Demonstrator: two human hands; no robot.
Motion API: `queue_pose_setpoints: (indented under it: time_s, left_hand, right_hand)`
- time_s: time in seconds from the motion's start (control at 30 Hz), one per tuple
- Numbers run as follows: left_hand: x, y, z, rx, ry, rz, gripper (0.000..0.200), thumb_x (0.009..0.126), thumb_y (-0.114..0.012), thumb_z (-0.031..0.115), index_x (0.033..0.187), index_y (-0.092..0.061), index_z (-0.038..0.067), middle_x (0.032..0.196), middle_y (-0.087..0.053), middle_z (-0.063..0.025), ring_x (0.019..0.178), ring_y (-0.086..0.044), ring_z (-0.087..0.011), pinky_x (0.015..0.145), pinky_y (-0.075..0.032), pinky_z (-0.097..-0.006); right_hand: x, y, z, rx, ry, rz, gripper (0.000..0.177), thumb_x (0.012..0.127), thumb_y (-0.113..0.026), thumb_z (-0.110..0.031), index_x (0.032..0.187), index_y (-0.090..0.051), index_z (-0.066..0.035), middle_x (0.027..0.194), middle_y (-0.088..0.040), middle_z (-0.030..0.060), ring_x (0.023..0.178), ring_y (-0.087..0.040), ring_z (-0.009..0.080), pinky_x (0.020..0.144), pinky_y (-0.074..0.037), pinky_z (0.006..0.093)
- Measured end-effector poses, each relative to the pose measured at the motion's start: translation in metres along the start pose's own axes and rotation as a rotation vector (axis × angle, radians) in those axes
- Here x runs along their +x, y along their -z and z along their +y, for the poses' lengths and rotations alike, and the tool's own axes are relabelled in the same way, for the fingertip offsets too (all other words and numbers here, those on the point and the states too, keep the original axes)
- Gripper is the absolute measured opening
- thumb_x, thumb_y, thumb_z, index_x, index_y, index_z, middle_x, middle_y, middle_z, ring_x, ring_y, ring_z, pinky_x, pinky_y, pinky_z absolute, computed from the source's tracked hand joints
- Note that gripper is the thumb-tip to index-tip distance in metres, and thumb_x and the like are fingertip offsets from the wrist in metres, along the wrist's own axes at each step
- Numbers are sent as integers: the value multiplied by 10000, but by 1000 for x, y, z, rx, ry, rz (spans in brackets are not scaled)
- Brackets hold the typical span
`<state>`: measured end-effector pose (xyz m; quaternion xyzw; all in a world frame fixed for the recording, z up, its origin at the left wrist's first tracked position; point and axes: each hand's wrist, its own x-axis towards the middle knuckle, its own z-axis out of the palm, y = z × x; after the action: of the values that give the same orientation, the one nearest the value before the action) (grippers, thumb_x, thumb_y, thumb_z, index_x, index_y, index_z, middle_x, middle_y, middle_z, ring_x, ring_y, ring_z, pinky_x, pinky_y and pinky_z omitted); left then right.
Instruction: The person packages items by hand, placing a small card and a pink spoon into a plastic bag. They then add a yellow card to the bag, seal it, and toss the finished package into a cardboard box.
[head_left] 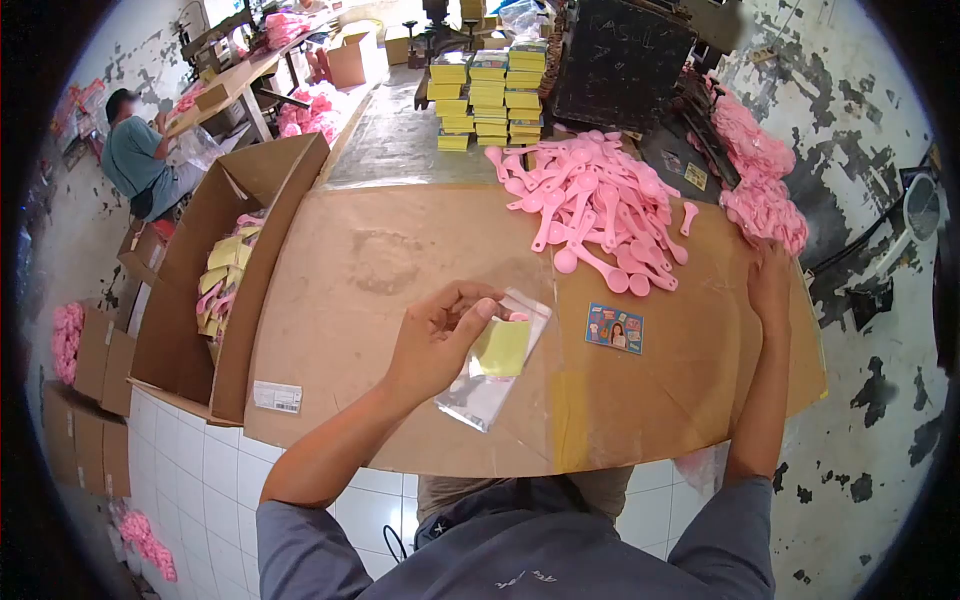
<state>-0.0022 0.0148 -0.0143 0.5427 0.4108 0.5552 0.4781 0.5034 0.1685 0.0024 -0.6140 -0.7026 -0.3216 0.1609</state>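
My left hand (440, 335) is closed, thumb against fingers, at the top of a small yellow card (502, 350) with a bit of pink spoon (518, 317) showing above it. Clear plastic bags (482, 400) lie under and around the card on the cardboard. At the right edge of the table my right hand (769, 280) reaches away from me to the lower end of a pink bundle (765, 215); its fingertips are partly hidden there. Between the hands lies a printed blue card (614, 328). Beyond it is a heap of pink measuring spoons (600, 205).
Stacks of yellow-edged cards (489, 95) stand at the back, beside a dark box (622, 65). An open carton (262, 300) with yellow cards and pink spoons stands left of the table. A white label (277, 397) lies near it. A person (140, 160) sits farther left.
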Motion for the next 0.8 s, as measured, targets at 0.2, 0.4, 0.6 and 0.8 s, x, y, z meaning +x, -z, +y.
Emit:
queue_pose_setpoints:
  time_s: [0.2, 0.4, 0.6, 0.8]
  left_hand:
    - [3, 4, -8, -8, 48, -56, 212, 1029, -614, 59, 1203, -664, -52, 1107, -736, -134, 1036, -697, -167, 899, -556, -295]
    - [3, 0, -10, -89, 105, -65, 249, 1033, -621, 69, 1257, -659, -30, 1133, -745, -123, 985, -706, -142, 805, -584, -293]
    - [3, 2, -17, -105, 114, -83, 254, 1044, -617, 99, 1259, -667, -26, 1162, -742, -95, 1006, -694, -119, 850, -584, -283]
    - [2, 2, -18, 24, 99, -40, 199, 1016, -657, 78, 1172, -727, -25, 1066, -760, -85, 962, -694, -117, 815, -588, -284]
  right_hand:
    - [13, 70, -143, 1147, -5, -359, 354, 921, -613, -30, 1269, -674, -52, 1127, -700, 93, 1020, -661, 194, 885, -522, 359]
    - [-6, 107, -256, 1607, 285, -635, 296, 948, -684, -51, 1231, -661, 34, 1076, -695, 88, 949, -670, 139, 831, -546, 305]
    - [-5, 86, -270, 1857, 103, -842, 224, 979, -699, -84, 1140, -684, 71, 1011, -727, 91, 934, -683, 117, 822, -546, 264]
    - [-3, 86, -264, 1900, 29, -923, 169, 968, -707, -60, 1106, -721, 37, 1043, -733, 70, 978, -680, 127, 892, -538, 290]
